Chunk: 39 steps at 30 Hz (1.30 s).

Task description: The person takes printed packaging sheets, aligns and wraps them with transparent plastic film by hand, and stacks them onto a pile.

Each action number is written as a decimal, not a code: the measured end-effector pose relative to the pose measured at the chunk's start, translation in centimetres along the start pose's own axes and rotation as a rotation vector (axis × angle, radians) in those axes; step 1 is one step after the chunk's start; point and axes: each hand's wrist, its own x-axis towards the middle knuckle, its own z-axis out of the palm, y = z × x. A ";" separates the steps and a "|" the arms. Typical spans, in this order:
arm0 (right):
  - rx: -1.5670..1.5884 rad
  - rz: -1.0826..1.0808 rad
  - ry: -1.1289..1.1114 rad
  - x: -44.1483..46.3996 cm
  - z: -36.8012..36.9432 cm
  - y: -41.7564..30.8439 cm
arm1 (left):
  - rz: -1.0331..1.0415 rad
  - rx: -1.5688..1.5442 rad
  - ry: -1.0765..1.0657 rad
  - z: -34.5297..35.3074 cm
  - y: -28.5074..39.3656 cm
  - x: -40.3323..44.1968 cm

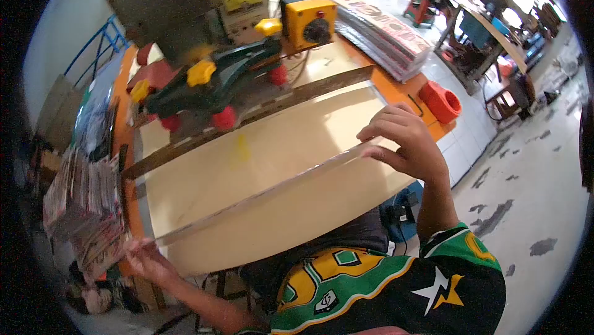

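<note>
A long, thin clear strip (pixel 266 191) stretches diagonally across the cream board (pixel 204 177) on the work surface. Its right end is pinched between the thumb and fingers of my right hand (pixel 402 140), above the right part of the board. At the lower left, beside the board's corner, the closed fingers of my left hand (pixel 148 261) hold the other end. Behind the board runs a dark metal bar (pixel 297 98), with a green machine frame (pixel 235 78) with yellow knobs and red feet above it.
A yellow control box (pixel 309 22) and wrapped printed sheets (pixel 383 38) stand at the back. An orange-red tape dispenser (pixel 440 102) sits at the right table edge. Stacked printed packs (pixel 83 199) are at the left. Farther off are another table (pixel 489 31) and a stool.
</note>
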 end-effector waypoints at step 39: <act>0.157 0.134 -0.079 4.6 6.4 -5.1 | -0.283 -0.128 -0.245 10.4 1.1 -3.2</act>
